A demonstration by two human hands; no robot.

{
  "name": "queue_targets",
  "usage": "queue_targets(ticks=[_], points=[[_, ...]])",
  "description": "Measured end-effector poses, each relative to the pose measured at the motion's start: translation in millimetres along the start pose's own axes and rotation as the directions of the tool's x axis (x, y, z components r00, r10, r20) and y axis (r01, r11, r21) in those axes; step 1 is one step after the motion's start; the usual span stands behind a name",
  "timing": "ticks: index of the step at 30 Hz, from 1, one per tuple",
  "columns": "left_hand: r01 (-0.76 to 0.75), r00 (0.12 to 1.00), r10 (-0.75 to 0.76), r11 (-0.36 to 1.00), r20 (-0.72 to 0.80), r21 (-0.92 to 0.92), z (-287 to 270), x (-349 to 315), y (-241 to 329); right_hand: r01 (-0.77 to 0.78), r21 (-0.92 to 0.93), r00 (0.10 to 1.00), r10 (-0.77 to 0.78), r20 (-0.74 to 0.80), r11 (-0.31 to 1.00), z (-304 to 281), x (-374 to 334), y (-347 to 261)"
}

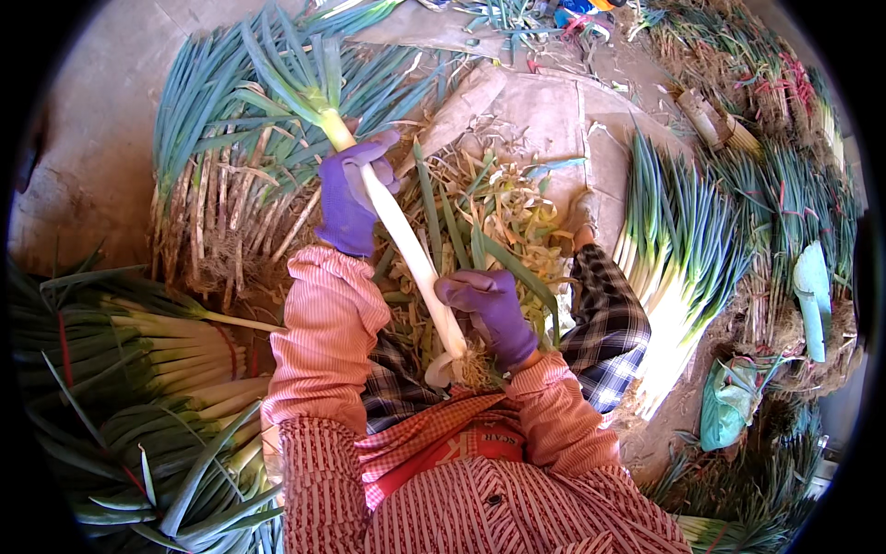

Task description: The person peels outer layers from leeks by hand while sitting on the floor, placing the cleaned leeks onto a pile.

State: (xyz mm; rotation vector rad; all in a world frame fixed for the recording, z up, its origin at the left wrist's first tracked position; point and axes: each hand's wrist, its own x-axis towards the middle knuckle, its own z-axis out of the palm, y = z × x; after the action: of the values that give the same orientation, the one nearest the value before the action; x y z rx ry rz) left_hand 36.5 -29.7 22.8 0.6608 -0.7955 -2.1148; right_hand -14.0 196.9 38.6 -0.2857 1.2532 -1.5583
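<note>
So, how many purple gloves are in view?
2: one glove on the left hand, around a green onion; another on the right hand, near its roots. More may be hidden.

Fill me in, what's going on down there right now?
The person's purple-gloved left hand grips a leek-like stalk just below its green leaves. The purple-gloved right hand is at the lower end, near the roots, its fingers curled. Loose scraps lie beyond on the ground. More stalks are heaped at the upper left and along the right.
</note>
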Motion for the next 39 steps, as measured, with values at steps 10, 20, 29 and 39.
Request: queue_targets(ticks=[10,20,29,39], points=[[-0.105,0.993,0.109,0.992,-0.051,0.070,-6.0,8.6,13.9,0.303,-0.953,0.731,-0.636,0.245,-0.019,-16.6,-3.3,20.3],[-0.168,0.986,0.168,0.986,-0.019,0.002,-27.0,23.0,34.7,0.217,-0.710,0.948,-0.319,-0.011,0.670,-62.3,-33.6,-11.8],[-0.107,0.993,0.116,0.974,-0.035,0.199,-33.0,37.3,22.0,0.139,-0.687,0.984,-0.020,0.179,0.714,-42.0,-17.0,24.5],[-0.034,0.997,0.047,0.981,-0.063,0.190,-25.4,36.4,21.4,0.140,-0.737,0.984,-0.012,0.177,0.661,-102.4,-100.5,48.7]])
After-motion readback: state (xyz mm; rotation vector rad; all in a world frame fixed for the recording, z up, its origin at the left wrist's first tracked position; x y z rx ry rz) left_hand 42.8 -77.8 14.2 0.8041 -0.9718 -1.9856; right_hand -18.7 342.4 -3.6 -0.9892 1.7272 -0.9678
